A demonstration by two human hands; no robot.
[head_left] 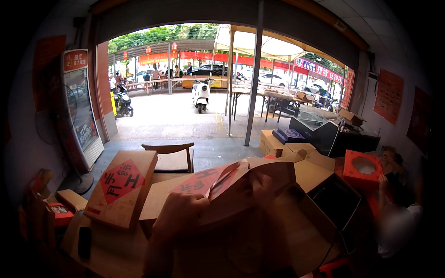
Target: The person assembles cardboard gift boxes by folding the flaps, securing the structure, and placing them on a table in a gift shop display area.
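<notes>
Close to the camera I hold up a brown paper bag (pixel 259 173) with a red printed panel, its mouth folded open. My left hand (pixel 178 220) grips the bag's near left edge, fingers curled over the paper. My right hand (pixel 254 187) is against the bag's middle and shows only as a dim, blurred shape through the paper, with its forearm rising from the lower edge. The bag hides part of the wooden table (pixel 116 255) beneath it.
A closed brown carton (pixel 121 187) with a red diamond label lies on the table's left, a black phone (pixel 84 241) near it. An open cardboard box (pixel 327 194) sits right. Beyond are a wooden chair (pixel 171 157), a red windowed box (pixel 362 169) and another person (pixel 396 224).
</notes>
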